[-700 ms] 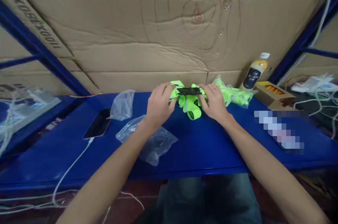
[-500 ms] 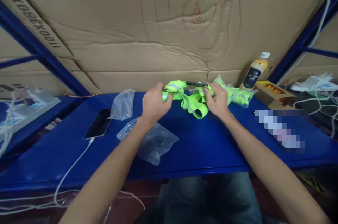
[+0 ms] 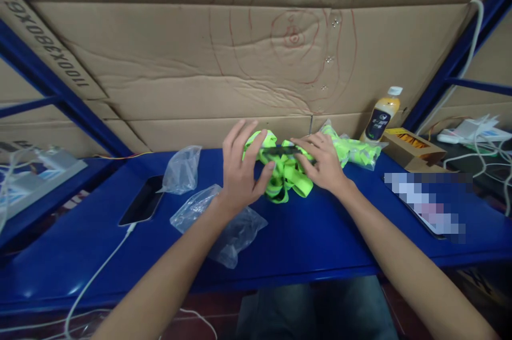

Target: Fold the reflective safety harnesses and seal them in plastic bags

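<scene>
A bundle of neon yellow-green straps [image 3: 285,182] with grey reflective stripes and a dark piece lies on the blue table [image 3: 312,238], between my hands. My left hand [image 3: 242,169] is at the bundle's left side, its fingers spread and raised, with nothing gripped. At the bundle's right side, my right hand [image 3: 323,161] rests over the straps with its fingers loosely spread and the fingertips near the dark piece. Some of the straps are hidden behind my fingers. Just right of my right hand lies a clear bag with more neon straps [image 3: 358,152].
Two clear plastic bags [image 3: 182,170] and a phone with a white cable [image 3: 143,200] are at left. A bottle [image 3: 380,118], an open carton [image 3: 414,149] and a blurred flat object [image 3: 426,206] are at right. Cardboard [image 3: 160,52] stands behind.
My left hand has let go of the straps and opened. My right hand's fingers have loosened and spread over them. The straps sit lower, in a looser heap.
</scene>
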`<state>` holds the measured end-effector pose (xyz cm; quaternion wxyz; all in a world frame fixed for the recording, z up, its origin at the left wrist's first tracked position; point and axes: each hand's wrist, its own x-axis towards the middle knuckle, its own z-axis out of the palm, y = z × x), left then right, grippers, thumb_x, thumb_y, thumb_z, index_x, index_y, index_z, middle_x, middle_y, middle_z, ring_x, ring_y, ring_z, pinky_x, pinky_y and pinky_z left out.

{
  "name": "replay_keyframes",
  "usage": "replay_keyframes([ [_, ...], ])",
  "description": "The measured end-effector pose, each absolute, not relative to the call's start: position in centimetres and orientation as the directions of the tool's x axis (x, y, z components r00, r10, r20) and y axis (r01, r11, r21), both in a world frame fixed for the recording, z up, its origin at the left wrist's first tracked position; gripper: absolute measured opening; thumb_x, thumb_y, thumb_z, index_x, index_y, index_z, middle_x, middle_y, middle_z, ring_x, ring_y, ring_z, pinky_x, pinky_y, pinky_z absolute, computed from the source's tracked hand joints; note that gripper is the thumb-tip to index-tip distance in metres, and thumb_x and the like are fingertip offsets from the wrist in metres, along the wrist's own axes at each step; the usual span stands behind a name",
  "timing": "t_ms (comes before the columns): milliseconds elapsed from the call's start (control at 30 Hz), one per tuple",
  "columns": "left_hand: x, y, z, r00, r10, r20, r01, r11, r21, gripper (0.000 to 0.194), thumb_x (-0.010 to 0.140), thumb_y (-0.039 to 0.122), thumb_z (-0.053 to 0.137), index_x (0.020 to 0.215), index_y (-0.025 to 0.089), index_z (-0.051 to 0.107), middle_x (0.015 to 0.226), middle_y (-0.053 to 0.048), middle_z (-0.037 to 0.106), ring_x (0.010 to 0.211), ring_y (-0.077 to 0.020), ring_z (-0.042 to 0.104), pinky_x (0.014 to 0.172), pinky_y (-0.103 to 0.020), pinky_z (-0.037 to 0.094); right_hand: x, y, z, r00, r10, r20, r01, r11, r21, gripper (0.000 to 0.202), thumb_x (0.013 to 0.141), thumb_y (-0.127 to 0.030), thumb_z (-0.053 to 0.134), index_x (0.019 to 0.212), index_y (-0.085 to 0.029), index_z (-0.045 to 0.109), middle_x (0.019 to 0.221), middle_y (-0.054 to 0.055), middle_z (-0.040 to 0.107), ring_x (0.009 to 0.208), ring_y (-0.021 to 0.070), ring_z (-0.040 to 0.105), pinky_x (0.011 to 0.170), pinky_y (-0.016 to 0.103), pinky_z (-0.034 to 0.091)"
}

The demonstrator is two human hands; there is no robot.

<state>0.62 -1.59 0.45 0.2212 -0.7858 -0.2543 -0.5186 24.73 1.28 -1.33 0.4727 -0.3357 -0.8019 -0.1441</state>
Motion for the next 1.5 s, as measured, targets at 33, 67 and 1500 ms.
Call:
replay_keyframes([
  [33,0.6,-1.5,0.5,0.327,0.191,0.925,0.629,-0.775,-0.062,0.062,0.103,0.038,0.064,0.16,0.022,0.045,0.16,-0.02,0.055,0.156,-0.0404,0.044,0.126,-0.063,0.038,24.5,1.1,-1.3,-0.378,0.403,0.834,0.639,0.765,-0.08,0.031,0.106,-0.032,0.061,0.132,-0.023,0.075,0.114,0.01,0.078,0.102,0.0286,0.063,0.09,0.049,0.045],
  [67,0.6,-1.4,0.6,0.33,0.228,0.916,0.62,-0.784,-0.028,0.058,0.103,0.038,0.066,0.156,0.021,0.049,0.154,-0.02,0.06,0.151,-0.0386,0.05,0.124,-0.06,0.042,24.2,1.0,-1.2,-0.404,0.4,0.823,0.604,0.792,-0.088,0.034,0.105,-0.031,0.062,0.136,-0.024,0.074,0.117,0.01,0.078,0.104,0.0289,0.064,0.091,0.05,0.047],
  [1500,-3.6,4.2,-0.3,-0.232,0.62,0.749,0.465,-0.606,0.645,0.033,0.082,0.044,0.082,0.101,0.019,0.071,0.095,-0.006,0.078,0.086,-0.0211,0.075,0.079,-0.034,0.059,28.2,4.0,0.4,0.31,0.657,0.687,0.24,0.646,-0.725,0.049,0.083,-0.067,0.079,0.077,-0.023,0.06,0.072,-0.001,0.057,0.065,0.0149,0.05,0.063,0.032,0.042],
])
